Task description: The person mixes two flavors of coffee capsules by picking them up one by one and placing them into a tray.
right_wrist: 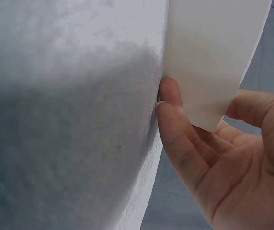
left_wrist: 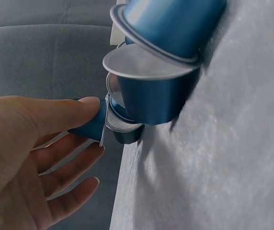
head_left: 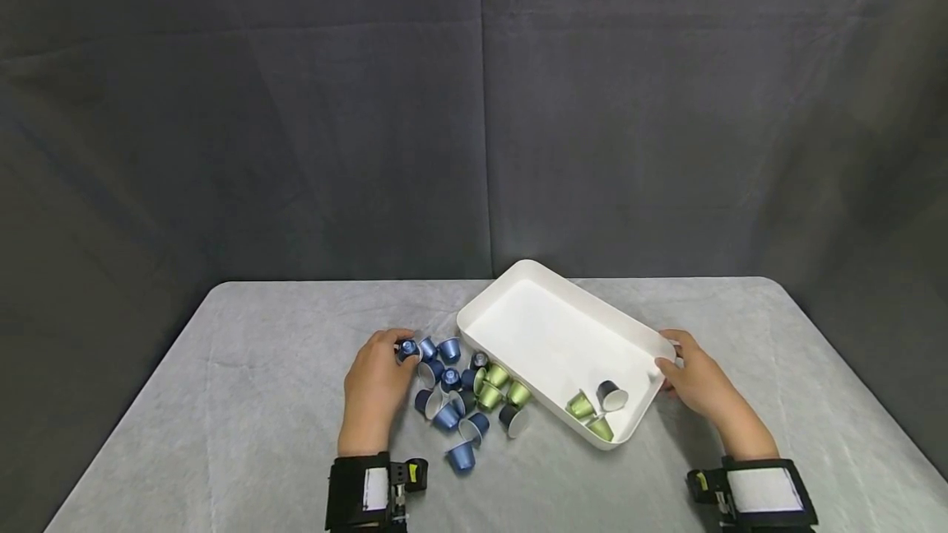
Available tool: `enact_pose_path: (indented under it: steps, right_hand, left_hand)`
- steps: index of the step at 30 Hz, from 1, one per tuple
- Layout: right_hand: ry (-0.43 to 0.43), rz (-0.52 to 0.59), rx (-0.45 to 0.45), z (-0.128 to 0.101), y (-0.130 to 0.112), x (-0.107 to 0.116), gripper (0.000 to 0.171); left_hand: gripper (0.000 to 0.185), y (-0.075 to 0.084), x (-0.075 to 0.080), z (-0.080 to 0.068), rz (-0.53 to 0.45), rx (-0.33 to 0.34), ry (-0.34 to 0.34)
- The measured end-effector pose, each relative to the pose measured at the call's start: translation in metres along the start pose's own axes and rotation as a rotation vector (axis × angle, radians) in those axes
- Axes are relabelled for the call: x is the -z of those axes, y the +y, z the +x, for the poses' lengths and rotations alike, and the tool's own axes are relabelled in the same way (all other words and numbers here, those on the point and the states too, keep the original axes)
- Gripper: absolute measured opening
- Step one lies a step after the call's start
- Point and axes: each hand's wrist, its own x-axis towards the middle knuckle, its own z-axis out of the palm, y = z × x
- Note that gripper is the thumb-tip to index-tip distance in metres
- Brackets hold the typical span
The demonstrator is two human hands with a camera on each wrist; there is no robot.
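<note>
1. I see the left hand at the left edge of a loose pile of small blue and green foil coffee capsules on the grey cloth-covered table.
2. Its fingers pinch one small blue capsule at the pile's far-left corner; the left wrist view shows thumb and forefinger closed on it, with the other fingers loosely spread below.
3. That capsule sits against two more blue capsules lying on their sides, silver lids facing the camera.
4. One stray blue capsule lies apart, nearer me than the pile.
5. The right hand grips the right end wall of a white rectangular plastic tray; fingers are under and behind the wall, thumb on the near side.
6. The tray sits at an angle on the table, just right of the pile.
7. Inside the tray, near the right end: two green capsules and one dark one.
</note>
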Motion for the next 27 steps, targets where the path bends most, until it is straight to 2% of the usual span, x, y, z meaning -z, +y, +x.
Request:
enact_pose_path:
  steps: [5,12,27]
  right_hand:
    - [-0.001,0.003,-0.005,0.001,0.000,0.000,0.051]
    - [-0.005,-0.004,0.014,0.000,0.002,0.000,0.051]
    - [-0.005,-0.033,0.010,0.000,0.000,0.000,0.050]
  left_hand:
    - [0.031,0.007,0.000,-0.001,0.000,-0.006,0.009]
    - [0.033,0.026,-0.003,-0.003,-0.031,-0.066,0.025]
    - [0.036,0.046,0.001,-0.006,-0.038,-0.119,-0.004]
